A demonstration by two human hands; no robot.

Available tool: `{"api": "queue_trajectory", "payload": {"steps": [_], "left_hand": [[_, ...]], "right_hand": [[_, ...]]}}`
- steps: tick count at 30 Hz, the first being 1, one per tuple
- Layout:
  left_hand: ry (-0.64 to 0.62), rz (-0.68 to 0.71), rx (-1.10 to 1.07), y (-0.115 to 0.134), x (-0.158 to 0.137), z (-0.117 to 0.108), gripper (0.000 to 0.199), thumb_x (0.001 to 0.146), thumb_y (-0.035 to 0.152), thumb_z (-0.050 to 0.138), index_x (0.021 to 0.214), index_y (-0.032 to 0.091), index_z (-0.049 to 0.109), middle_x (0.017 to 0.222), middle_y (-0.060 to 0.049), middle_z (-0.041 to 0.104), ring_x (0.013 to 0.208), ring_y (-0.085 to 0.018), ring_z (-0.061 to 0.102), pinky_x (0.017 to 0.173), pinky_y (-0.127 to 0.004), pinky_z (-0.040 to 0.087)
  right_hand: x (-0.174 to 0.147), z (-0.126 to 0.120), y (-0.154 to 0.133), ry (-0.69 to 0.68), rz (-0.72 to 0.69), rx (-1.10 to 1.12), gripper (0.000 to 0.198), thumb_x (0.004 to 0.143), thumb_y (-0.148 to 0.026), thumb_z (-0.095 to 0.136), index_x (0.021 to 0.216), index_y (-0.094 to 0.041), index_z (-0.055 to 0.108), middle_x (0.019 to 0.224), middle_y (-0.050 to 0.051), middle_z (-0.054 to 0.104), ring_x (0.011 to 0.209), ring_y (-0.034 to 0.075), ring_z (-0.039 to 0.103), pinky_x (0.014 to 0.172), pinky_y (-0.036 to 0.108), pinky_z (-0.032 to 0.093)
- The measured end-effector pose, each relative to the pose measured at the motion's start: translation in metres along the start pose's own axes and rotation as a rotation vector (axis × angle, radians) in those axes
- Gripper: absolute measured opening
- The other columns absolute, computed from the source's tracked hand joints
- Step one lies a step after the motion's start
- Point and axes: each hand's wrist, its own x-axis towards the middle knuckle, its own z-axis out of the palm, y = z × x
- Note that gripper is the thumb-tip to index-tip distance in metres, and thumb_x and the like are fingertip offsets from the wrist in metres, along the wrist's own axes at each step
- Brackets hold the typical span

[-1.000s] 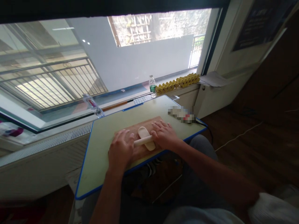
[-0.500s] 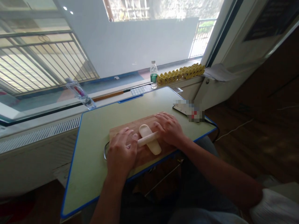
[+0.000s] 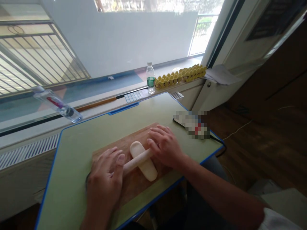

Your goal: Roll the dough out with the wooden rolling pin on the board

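Note:
A pale wooden rolling pin (image 3: 130,166) lies across a long, flattened oval of dough (image 3: 149,172), whose ends show on both sides of it. The dough rests on a wooden cutting board (image 3: 112,143). At the pin's left end, my left hand (image 3: 105,174) is bent over it, thumb along the near side. My right hand (image 3: 165,145) covers the other end, fingers reaching past it over the board. Both pin ends are hidden under my hands. Part of the board's metal handle peeks out beside my left hand.
The board sits on a pale green table (image 3: 72,150) with blue edging. A phone (image 3: 192,124), partly blurred out, lies on its right side with a cable. Along the sill are a tilted clear bottle (image 3: 59,105), an upright bottle (image 3: 150,80) and yellow egg trays (image 3: 181,76).
My view has shifted, so the table and board appear larger and further left and lower. Both hands remain on the rolling pin, which still crosses the dough near its middle.

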Motion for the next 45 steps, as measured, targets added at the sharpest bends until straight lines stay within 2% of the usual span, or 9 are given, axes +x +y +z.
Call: {"api": "queue_trajectory", "payload": {"steps": [7,11,18,24,28,32,36,41,45], "left_hand": [[0.094,-0.224,-0.093,0.022,0.007,-0.004,0.039,0.095,0.059,0.060,0.107,0.026,0.077,0.123,-0.004,0.077,0.121,-0.027,0.069,0.116,-0.046,0.049],[0.153,-0.279,-0.127,0.031,0.003,0.001,0.037,0.095,0.058,0.061,0.104,0.026,0.077,0.118,-0.005,0.079,0.120,-0.027,0.070,0.115,-0.047,0.052],[0.076,-0.182,-0.088,0.024,0.001,0.008,0.038,0.096,0.057,0.059,0.104,0.025,0.078,0.116,-0.006,0.079,0.113,-0.026,0.072,0.109,-0.044,0.055],[-0.139,0.012,0.228,0.016,0.019,0.015,0.054,0.104,0.052,0.036,0.126,0.019,0.073,0.137,-0.013,0.072,0.133,-0.031,0.060,0.121,-0.053,0.042],[-0.206,0.038,0.420,0.017,0.026,0.018,0.059,0.106,0.050,0.031,0.140,0.018,0.067,0.149,-0.016,0.064,0.140,-0.034,0.055,0.122,-0.056,0.039],[-0.252,0.026,0.466,0.019,0.027,0.023,0.059,0.106,0.051,0.031,0.148,0.022,0.061,0.157,-0.013,0.059,0.147,-0.032,0.050,0.124,-0.056,0.035],[-0.241,-0.022,0.445,0.030,0.009,0.026,0.061,0.107,0.049,0.028,0.150,0.020,0.060,0.160,-0.014,0.055,0.151,-0.032,0.047,0.125,-0.057,0.035],[-0.143,-0.056,0.391,0.047,-0.030,0.024,0.061,0.107,0.047,0.031,0.148,0.015,0.062,0.158,-0.014,0.057,0.150,-0.034,0.048,0.126,-0.055,0.037],[-0.096,-0.036,0.393,0.051,-0.042,0.022,0.065,0.107,0.048,0.031,0.151,0.009,0.058,0.157,-0.016,0.058,0.152,-0.035,0.045,0.127,-0.052,0.036]], "right_hand": [[0.003,-0.015,0.006,-0.144,-0.061,0.154,0.034,0.102,-0.042,0.064,0.129,-0.023,0.072,0.144,0.007,0.069,0.143,0.028,0.050,0.125,0.051,0.032],[0.005,-0.018,0.011,-0.133,-0.053,0.239,0.033,0.100,-0.040,0.065,0.127,-0.023,0.073,0.142,0.006,0.070,0.142,0.025,0.053,0.125,0.044,0.035],[0.000,-0.019,0.012,-0.049,-0.034,0.173,0.035,0.102,-0.042,0.061,0.129,-0.021,0.073,0.143,0.006,0.069,0.145,0.025,0.051,0.127,0.041,0.034],[0.008,-0.022,0.008,-0.199,0.014,-0.127,0.047,0.109,-0.048,0.045,0.147,-0.025,0.062,0.161,0.008,0.054,0.157,0.035,0.034,0.127,0.062,0.027],[0.013,-0.019,0.010,-0.267,-0.021,-0.266,0.047,0.109,-0.041,0.039,0.152,-0.027,0.056,0.166,0.007,0.048,0.159,0.037,0.029,0.126,0.067,0.025],[0.002,-0.019,0.011,-0.269,-0.022,-0.321,0.047,0.110,-0.039,0.033,0.147,-0.026,0.058,0.166,0.006,0.047,0.158,0.038,0.031,0.124,0.068,0.027],[-0.019,-0.026,0.010,-0.268,-0.029,-0.308,0.052,0.111,-0.042,0.028,0.149,-0.023,0.058,0.167,0.007,0.047,0.159,0.037,0.031,0.125,0.066,0.026],[-0.046,-0.032,0.006,-0.210,-0.004,-0.274,0.057,0.110,-0.043,0.032,0.160,-0.019,0.048,0.170,0.008,0.041,0.161,0.031,0.027,0.129,0.061,0.022],[-0.060,-0.031,0.004,-0.184,0.021,-0.251,0.057,0.111,-0.045,0.033,0.158,-0.018,0.050,0.170,0.009,0.040,0.162,0.030,0.025,0.130,0.059,0.020]]}}
